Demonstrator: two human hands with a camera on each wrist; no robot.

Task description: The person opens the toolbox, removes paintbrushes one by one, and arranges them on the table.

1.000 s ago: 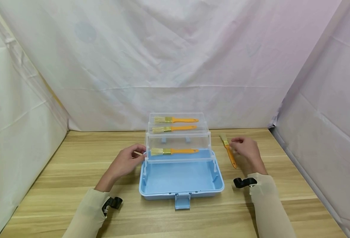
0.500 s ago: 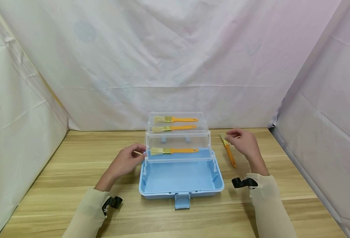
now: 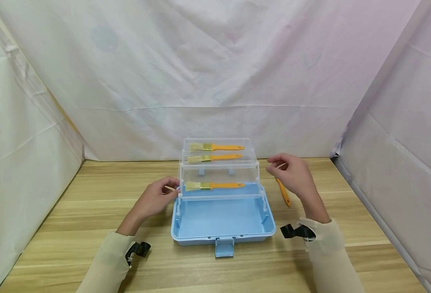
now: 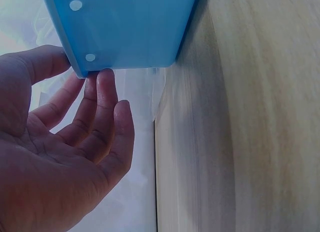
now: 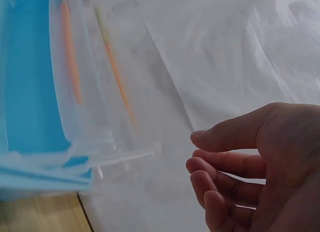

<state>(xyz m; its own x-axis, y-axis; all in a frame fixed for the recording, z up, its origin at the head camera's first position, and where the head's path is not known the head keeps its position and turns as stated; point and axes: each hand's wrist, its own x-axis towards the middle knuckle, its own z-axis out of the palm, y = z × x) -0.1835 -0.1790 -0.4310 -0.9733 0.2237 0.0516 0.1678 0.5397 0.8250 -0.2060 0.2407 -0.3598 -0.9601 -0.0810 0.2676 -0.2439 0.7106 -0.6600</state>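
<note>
A light blue toolbox stands open, with clear fold-out trays raised at its back. My left hand holds its left rear corner; in the left wrist view, thumb and fingertips sit on either side of the blue rim. One brush with an orange handle lies in the front tray. Behind it, two similar brushes lie farther back and higher. Another brush rests on the table at the right. Above it is my right hand, fingers loosely bent and holding nothing, hiding its bristles.
The wooden table meets a white cloth backdrop behind the box, with cloth at both sides too. A blue latch hangs off the box's front edge.
My right hand has moved left and slightly away from me, from beside the loose brush to above its bristle end. The left hand and the toolbox have stayed put.
</note>
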